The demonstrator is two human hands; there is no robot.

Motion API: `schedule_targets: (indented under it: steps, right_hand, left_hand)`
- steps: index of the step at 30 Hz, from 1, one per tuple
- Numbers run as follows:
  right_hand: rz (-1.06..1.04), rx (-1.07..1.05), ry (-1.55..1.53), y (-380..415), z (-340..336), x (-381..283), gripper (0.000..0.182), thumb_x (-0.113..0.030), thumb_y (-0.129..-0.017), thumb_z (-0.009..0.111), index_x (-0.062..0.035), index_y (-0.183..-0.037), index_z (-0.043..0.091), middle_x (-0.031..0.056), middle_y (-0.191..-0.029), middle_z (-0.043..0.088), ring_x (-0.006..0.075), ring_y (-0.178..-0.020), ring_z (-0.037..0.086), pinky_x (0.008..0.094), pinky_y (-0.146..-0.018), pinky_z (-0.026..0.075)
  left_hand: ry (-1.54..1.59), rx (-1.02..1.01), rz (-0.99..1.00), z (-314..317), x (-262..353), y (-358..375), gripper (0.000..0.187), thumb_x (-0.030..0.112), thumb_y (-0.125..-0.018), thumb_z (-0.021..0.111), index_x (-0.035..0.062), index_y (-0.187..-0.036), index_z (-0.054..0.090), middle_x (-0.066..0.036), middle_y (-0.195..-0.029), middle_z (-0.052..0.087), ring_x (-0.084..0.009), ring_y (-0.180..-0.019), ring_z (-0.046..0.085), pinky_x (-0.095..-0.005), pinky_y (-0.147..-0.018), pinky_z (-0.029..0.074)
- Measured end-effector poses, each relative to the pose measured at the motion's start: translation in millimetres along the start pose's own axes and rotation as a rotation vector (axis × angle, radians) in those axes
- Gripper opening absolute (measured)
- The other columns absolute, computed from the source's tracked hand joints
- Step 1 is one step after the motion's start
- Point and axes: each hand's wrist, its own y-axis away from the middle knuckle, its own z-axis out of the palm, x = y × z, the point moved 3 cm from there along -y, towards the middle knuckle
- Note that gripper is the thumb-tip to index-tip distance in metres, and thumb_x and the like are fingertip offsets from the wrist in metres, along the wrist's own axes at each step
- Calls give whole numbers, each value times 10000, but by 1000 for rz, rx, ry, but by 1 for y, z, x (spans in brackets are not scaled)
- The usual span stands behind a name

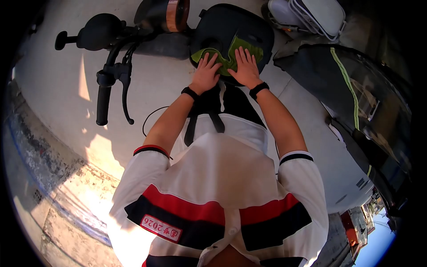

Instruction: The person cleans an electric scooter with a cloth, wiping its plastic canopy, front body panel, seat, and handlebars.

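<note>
My left hand lies flat with its fingers spread on the left part of a green cloth. My right hand presses flat on the cloth's right part, fingers apart and pointing away from me. Beneath the cloth is a black rounded plastic box or case; a round recess shows near my left fingertips. The cloth is bunched between the two hands, and its parts under the palms are hidden. Each wrist wears a black band.
To the left stands a handlebar with a black grip and a brake lever. A dark cylinder with a copper-coloured band is beside the box. White folding chairs and a dark cover with a yellow-green stripe are at right.
</note>
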Motion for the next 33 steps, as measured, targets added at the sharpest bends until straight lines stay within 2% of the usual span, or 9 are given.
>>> schedule_targets:
  steps: [7, 10, 13, 16, 22, 25, 28, 31, 33]
  right_hand:
    - [99, 51, -85, 14, -5, 55, 1084, -575, -790, 718, -63, -1565, 160, 146, -1635, 113, 306, -1508, 116, 446, -1218, 148]
    - [182, 139, -190, 14, -4, 87, 1124, -585, -761, 736, -31, -1556, 166, 176, -1629, 110, 347, -1498, 130, 456, -1206, 175]
    - [230, 88, -220, 13, -4, 109, 1128, -572, -755, 744, -1, -1545, 177, 204, -1617, 128, 391, -1483, 147, 479, -1192, 198]
    - [167, 180, -120, 10, 0, 101, 1092, -539, -770, 743, 12, -1536, 194, 207, -1610, 147, 413, -1476, 151, 494, -1192, 197]
    - [-3, 83, -66, 31, 0, 66, 998, -462, -801, 732, 12, -1520, 229, 185, -1611, 154, 380, -1480, 160, 494, -1204, 186]
    - [-79, 75, -24, 41, 7, 55, 943, -435, -816, 723, 13, -1508, 265, 172, -1606, 185, 357, -1480, 178, 486, -1203, 205]
    - [-154, 145, -74, 46, 12, 49, 822, -396, -851, 694, 16, -1472, 346, 171, -1581, 257, 354, -1464, 223, 485, -1190, 237]
    - [-209, 249, -79, 49, 13, 44, 696, -348, -868, 682, 19, -1409, 445, 180, -1526, 357, 356, -1421, 296, 450, -1167, 285]
    - [-244, 288, -115, 50, 15, 39, 620, -315, -863, 685, 18, -1354, 505, 172, -1482, 414, 348, -1363, 362, 426, -1137, 326]
  left_hand:
    - [37, -105, 41, 24, 33, -6, 549, 178, -803, 691, 156, -1331, 543, -137, -1562, 317, -441, -1439, 256, -580, -1149, 257]
    - [42, -129, 38, 30, 45, -12, 562, 176, -837, 684, 175, -1369, 504, -131, -1582, 294, -431, -1455, 234, -579, -1156, 242]
    - [54, -169, 30, 38, 56, -16, 568, 182, -845, 679, 177, -1381, 490, -129, -1583, 292, -430, -1453, 240, -577, -1160, 236]
    - [57, -90, 29, 43, 64, -17, 478, 132, -822, 679, 147, -1287, 568, -134, -1538, 360, -420, -1428, 293, -583, -1140, 276]
    - [104, 33, 21, 38, 60, -15, 228, 51, -793, 681, 89, -1016, 651, -124, -1337, 553, -365, -1323, 455, -497, -1098, 376]
    - [148, 76, 108, 26, 60, -12, 191, 51, -786, 679, 82, -973, 655, -132, -1169, 629, -359, -1217, 537, -442, -1019, 443]
    - [219, -91, -19, 12, 56, -6, 166, 63, -802, 669, 66, -968, 653, -146, -1017, 658, -366, -1059, 603, -429, -896, 492]
    - [299, -88, -46, -3, 55, 9, 173, 87, -859, 662, 30, -1019, 631, -159, -974, 652, -353, -870, 619, -432, -768, 502]
    - [316, -57, -65, -13, 52, 19, 178, 93, -877, 651, 32, -1043, 631, -156, -963, 653, -347, -834, 620, -417, -744, 506]
